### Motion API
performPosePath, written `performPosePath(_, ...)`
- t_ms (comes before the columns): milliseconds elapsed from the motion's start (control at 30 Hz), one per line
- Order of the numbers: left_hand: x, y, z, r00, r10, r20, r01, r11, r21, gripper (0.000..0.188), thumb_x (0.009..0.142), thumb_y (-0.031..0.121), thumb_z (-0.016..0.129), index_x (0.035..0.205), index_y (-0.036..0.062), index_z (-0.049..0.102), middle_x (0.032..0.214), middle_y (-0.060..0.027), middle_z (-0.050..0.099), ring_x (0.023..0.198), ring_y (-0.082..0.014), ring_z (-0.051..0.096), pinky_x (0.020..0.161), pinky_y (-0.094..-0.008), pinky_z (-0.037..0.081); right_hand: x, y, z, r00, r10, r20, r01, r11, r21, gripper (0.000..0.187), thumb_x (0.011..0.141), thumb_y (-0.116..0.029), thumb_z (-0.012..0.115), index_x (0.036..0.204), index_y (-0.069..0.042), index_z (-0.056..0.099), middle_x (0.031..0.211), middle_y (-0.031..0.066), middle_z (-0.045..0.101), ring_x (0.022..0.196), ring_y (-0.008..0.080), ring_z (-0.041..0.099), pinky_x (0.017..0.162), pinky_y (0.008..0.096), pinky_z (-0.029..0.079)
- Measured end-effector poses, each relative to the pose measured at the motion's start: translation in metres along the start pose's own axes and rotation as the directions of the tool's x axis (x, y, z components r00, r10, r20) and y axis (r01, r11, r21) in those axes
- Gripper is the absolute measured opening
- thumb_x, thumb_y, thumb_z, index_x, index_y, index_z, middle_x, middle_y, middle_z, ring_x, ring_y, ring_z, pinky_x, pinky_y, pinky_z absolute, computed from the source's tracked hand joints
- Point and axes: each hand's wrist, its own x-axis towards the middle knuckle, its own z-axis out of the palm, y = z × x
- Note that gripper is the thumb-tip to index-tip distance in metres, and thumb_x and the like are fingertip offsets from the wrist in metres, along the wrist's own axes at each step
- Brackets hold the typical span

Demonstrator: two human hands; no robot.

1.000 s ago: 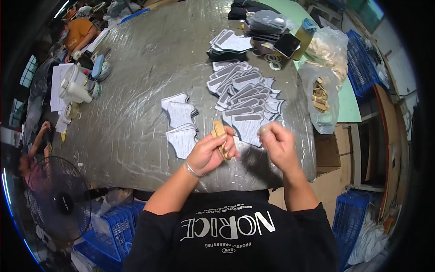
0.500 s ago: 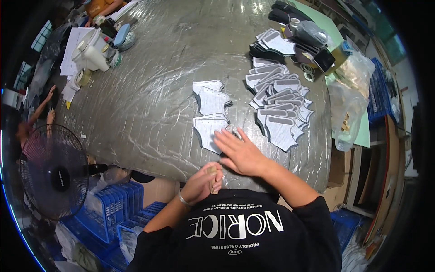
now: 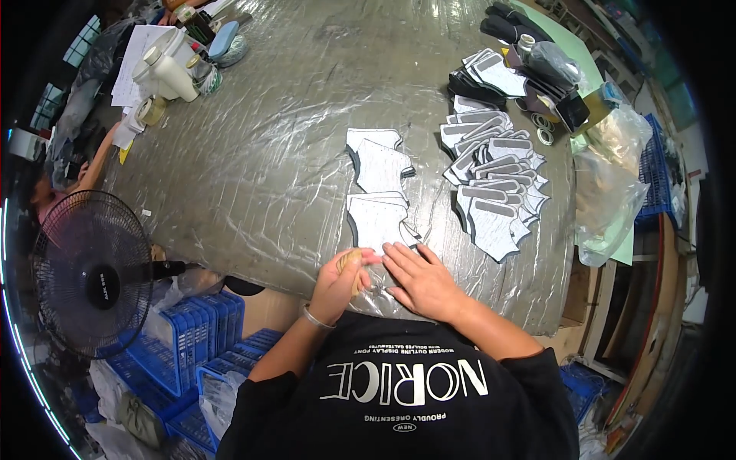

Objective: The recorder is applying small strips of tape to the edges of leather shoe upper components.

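My left hand (image 3: pixel 335 290) is closed around a tan object (image 3: pixel 355 264), its kind mostly hidden by the fingers. It is just below the near end of a column of overlapping cut pieces (image 3: pixel 376 218), light grey and speckled, with dark edges. My right hand (image 3: pixel 426 287) lies palm down beside it, fingers stretched out, its fingertips at the near lower edge of that column. Further right, a larger fanned row of similar cut pieces (image 3: pixel 491 224) bears rounded dark grey patches; neither hand touches it.
Shiny plastic film covers the table (image 3: pixel 253 176). Bottles, a white tub and a tape roll (image 3: pixel 152 110) stand at the far left. Dark folded material (image 3: pixel 514 24) and clear bags (image 3: pixel 613 169) lie at right. A fan (image 3: pixel 96 276) and blue crates (image 3: pixel 192 337) flank the lower left.
My right hand has come down from over the cut pieces toward the table's near edge. My left hand has risen to the near end of the column, still holding the tan object. The view has shifted slightly.
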Motion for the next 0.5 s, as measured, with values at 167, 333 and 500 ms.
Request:
performPosePath(167, 0.032, -0.001, -0.019, 0.877, 0.479, 0.029, -0.364, 0.623, 0.692, 0.025, 0.095, 0.007, 0.050, 0.117, -0.0029, 0.057, 0.118, -0.0172, 0.063, 0.096, -0.0262, 0.065, 0.084, -0.0338, 0.050, -0.013, -0.005, -0.002, 0.997, 0.005, 0.071, -0.005, 1.000, 0.004, 0.051, 0.088, -0.028, 0.061, 0.131, -0.002, 0.052, 0.143, 0.0116, 0.046, 0.131, 0.0251, 0.044, 0.105, 0.0456, 0.035)
performPosePath(333, 0.032, 0.010, -0.015, 0.870, 0.493, -0.008, -0.316, 0.570, 0.759, 0.023, 0.093, 0.004, 0.050, 0.112, -0.0012, 0.061, 0.112, -0.0168, 0.066, 0.100, -0.0273, 0.065, 0.085, -0.0337, 0.049, -0.014, -0.001, -0.006, 0.999, -0.015, 0.028, 0.014, 0.999, 0.038, 0.042, 0.087, -0.024, 0.062, 0.124, -0.005, 0.058, 0.136, 0.0120, 0.053, 0.126, 0.0261, 0.049, 0.104, 0.0453, 0.036)
performPosePath(500, 0.008, 0.003, 0.002, 0.949, 0.303, -0.088, -0.277, 0.934, 0.224, 0.026, 0.095, 0.007, 0.054, 0.117, -0.0008, 0.065, 0.101, -0.0074, 0.071, 0.078, -0.0084, 0.061, 0.070, -0.0229, 0.050, -0.003, -0.004, -0.015, 0.959, 0.204, -0.197, -0.073, 0.848, 0.524, 0.023, 0.078, -0.008, 0.072, 0.100, -0.003, 0.068, 0.103, 0.0129, 0.067, 0.091, 0.0267, 0.064, 0.084, 0.0366, 0.048)
